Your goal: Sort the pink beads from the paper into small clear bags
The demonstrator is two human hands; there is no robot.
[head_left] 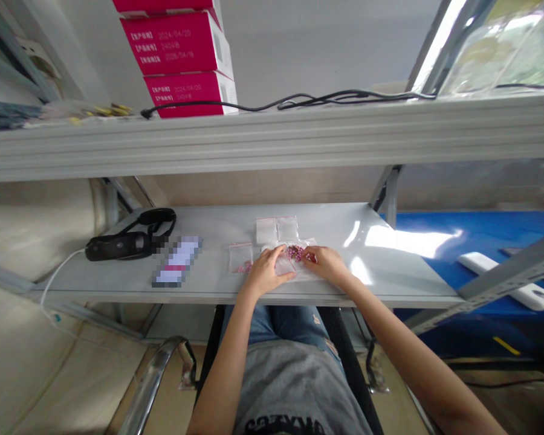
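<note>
We've got 1 clear poly bag [294,269] lying flat, lower centre of frame, w/ a cluster of pink beads [294,252] at its top edge; can't tell if they're in or on it. 2 more clear bags [266,231] sit side by side just above, flat, pale inside, contents unclear. Small clear bag w/ red top strip [240,257] just left, more pink beads [242,268] at its lower edge.
</note>
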